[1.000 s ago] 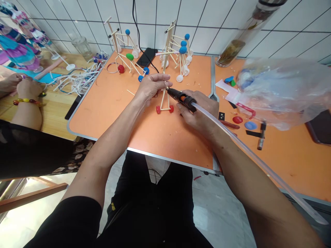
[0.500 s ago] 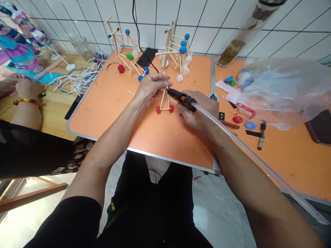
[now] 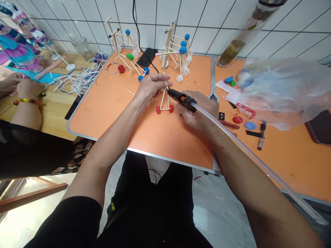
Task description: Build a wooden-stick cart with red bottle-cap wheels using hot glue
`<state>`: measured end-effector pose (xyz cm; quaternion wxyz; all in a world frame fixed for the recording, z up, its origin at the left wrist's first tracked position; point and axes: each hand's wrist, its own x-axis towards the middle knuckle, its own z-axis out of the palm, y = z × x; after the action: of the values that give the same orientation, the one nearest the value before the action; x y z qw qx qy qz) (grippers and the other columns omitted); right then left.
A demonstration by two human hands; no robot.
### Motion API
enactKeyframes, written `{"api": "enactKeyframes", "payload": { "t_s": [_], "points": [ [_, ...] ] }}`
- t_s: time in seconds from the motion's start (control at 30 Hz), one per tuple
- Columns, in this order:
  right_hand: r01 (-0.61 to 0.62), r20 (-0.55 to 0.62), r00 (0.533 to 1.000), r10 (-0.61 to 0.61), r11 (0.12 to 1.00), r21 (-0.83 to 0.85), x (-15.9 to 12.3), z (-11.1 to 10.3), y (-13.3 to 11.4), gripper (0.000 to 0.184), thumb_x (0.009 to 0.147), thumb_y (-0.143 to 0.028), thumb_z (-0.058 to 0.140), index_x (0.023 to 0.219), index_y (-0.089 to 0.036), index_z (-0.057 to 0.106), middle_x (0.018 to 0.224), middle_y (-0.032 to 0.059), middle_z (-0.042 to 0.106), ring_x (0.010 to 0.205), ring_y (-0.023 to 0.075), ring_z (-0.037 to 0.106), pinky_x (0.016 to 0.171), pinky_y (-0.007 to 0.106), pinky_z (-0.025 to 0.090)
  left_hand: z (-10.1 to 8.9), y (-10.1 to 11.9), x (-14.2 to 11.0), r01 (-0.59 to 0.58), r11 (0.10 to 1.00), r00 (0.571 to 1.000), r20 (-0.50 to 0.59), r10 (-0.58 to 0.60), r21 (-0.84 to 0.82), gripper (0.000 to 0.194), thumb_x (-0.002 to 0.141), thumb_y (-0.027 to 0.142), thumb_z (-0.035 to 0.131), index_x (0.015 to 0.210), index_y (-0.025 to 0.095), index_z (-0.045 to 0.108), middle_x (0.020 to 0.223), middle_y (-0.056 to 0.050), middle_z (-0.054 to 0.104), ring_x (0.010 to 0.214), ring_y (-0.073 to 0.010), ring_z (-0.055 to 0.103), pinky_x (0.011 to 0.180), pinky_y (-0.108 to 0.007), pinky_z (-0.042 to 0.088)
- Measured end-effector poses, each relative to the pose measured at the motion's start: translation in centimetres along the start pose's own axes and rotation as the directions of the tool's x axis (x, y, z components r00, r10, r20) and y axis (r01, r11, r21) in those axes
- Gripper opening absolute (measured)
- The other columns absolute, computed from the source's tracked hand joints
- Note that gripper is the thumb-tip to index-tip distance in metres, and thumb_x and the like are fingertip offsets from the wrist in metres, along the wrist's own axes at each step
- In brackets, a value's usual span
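My right hand (image 3: 203,106) is wrapped round a black hot glue gun (image 3: 182,99), with a long translucent glue stick (image 3: 248,151) trailing out of its back over my forearm. The nozzle meets the upper part of a small wooden stick frame (image 3: 162,100) that has red wheels (image 3: 171,109) at its near end. My left hand (image 3: 151,86) pinches the top of this frame from the left; its fingertips partly hide the joint. Behind my hands stand stick models with blue caps (image 3: 183,50) and another with a green cap (image 3: 129,56).
A black phone (image 3: 147,57) and a cable (image 3: 138,31) lie by the tiled wall. To the right are a plastic bag (image 3: 281,89), a red cap (image 3: 237,119), a blue cap (image 3: 250,125) and a glass cylinder (image 3: 234,48). Another person's hands (image 3: 27,86) work at the left.
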<state>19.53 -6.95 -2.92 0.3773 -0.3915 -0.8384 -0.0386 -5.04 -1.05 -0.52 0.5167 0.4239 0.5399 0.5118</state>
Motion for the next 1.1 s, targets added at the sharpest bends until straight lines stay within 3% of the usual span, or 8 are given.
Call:
{"api": "enactKeyframes", "payload": {
  "t_s": [0.27, 0.43, 0.63, 0.8, 0.97, 1.1],
  "points": [
    [0.014, 0.018, 1.0, -0.014, 1.0, -0.021, 0.0, 0.1, 0.0, 0.03, 0.117, -0.036, 0.066, 0.138, -0.026, 0.085, 0.117, 0.0108, 0.093, 0.106, 0.0327, 0.086, 0.084, 0.043, 0.062, 0.2, 0.2, -0.4, -0.021, 0.999, 0.999, 0.026, 0.022, -0.033, 0.02, 0.095, 0.014, 0.097, 0.111, 0.021, 0.086, 0.105, -0.005, 0.094, 0.068, -0.0098, 0.055, 0.059, -0.028, 0.037],
    [0.061, 0.008, 0.998, -0.061, 0.998, -0.024, -0.1, 0.0, 0.4, 0.027, 0.117, -0.036, 0.067, 0.135, -0.026, 0.085, 0.116, 0.0104, 0.093, 0.104, 0.0337, 0.088, 0.08, 0.044, 0.062, 0.7, 0.4, -0.6, -0.024, 1.0, 0.998, -0.052, 0.023, -0.017, 0.02, 0.09, 0.014, 0.098, 0.105, 0.021, 0.087, 0.102, -0.007, 0.092, 0.065, -0.0115, 0.052, 0.058, -0.03, 0.035],
    [0.098, -0.021, 0.995, -0.098, 0.995, 0.001, -0.4, 0.0, 1.0, 0.032, 0.115, -0.034, 0.071, 0.143, -0.026, 0.084, 0.119, 0.0104, 0.094, 0.105, 0.0343, 0.09, 0.08, 0.047, 0.064, 0.8, 0.9, -1.2, -0.028, 0.999, 0.999, -0.035, 0.027, -0.037, 0.018, 0.092, 0.009, 0.092, 0.106, 0.019, 0.088, 0.108, -0.008, 0.094, 0.063, -0.0101, 0.048, 0.058, -0.028, 0.032],
    [0.058, -0.034, 0.998, -0.058, 0.998, -0.001, -0.4, 0.3, 0.8, 0.031, 0.116, -0.038, 0.07, 0.143, -0.028, 0.083, 0.12, 0.0102, 0.094, 0.103, 0.0333, 0.088, 0.081, 0.046, 0.064, 0.9, 1.2, -1.5, -0.008, 0.997, 1.0, -0.013, 0.007, -0.08, 0.017, 0.096, 0.004, 0.087, 0.104, 0.018, 0.085, 0.094, -0.003, 0.09, 0.062, -0.0081, 0.041, 0.056, -0.027, 0.023],
    [0.065, -0.059, 0.996, -0.065, 0.998, 0.01, -0.3, 0.6, 0.7, 0.03, 0.118, -0.039, 0.069, 0.142, -0.028, 0.082, 0.118, 0.0105, 0.092, 0.102, 0.033, 0.088, 0.082, 0.046, 0.064, 1.0, 1.3, -1.6, -0.024, 0.996, 1.0, -0.017, 0.022, -0.082, 0.016, 0.092, 0.005, 0.088, 0.101, 0.018, 0.086, 0.096, -0.006, 0.091, 0.061, -0.0081, 0.042, 0.055, -0.026, 0.023],
    [0.072, -0.087, 0.994, -0.07, 0.997, 0.016, -0.3, 0.6, 0.7, 0.029, 0.117, -0.04, 0.071, 0.141, -0.027, 0.082, 0.115, 0.0112, 0.091, 0.101, 0.0339, 0.088, 0.081, 0.046, 0.063, 0.9, 1.0, -1.4, -0.022, 0.999, 0.999, -0.037, 0.021, -0.044, 0.021, 0.087, 0.012, 0.096, 0.105, 0.02, 0.087, 0.101, -0.007, 0.092, 0.063, -0.0099, 0.051, 0.056, -0.026, 0.03]
  ]
}}
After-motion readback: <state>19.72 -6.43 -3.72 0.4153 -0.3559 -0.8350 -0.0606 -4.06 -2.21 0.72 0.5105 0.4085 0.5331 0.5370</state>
